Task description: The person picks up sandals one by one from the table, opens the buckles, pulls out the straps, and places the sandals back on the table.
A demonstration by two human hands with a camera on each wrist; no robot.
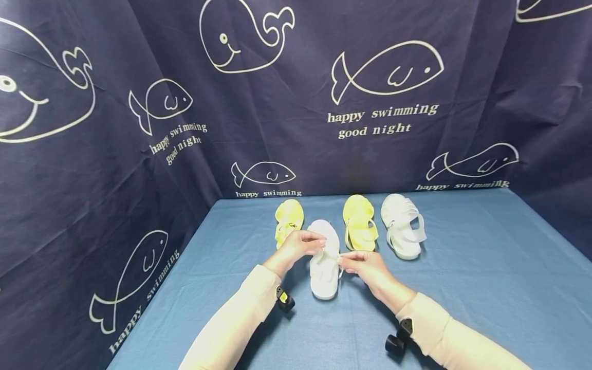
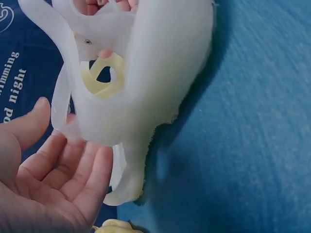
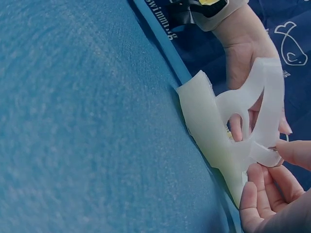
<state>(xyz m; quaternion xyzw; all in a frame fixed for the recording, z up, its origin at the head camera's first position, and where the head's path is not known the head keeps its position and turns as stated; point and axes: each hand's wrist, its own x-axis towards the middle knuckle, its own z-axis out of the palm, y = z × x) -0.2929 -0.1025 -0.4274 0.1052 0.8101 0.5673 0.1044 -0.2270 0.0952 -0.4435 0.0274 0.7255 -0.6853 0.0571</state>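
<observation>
A white sandal [image 1: 325, 285] lies between both hands on the blue cloth, its toe toward the back. My right hand [image 1: 367, 267] pinches the end of the sandal's strap [image 3: 266, 155] between thumb and fingers, at the right side. At the opposite side, my left hand [image 1: 301, 246] reaches over the upper. Its fingers [image 2: 90, 170] touch the strap from outside, while the thumb stands apart from it. Through the strap opening in the left wrist view, fingertips of the other hand show.
A yellow sandal [image 1: 290, 209] lies behind my left hand, partly hidden by it. Another yellow sandal [image 1: 358, 218] and a second white sandal [image 1: 403, 226] lie to the right. A dark blue curtain [image 1: 296, 128] with white fish drawings hangs behind the blue-covered table [image 1: 485, 288].
</observation>
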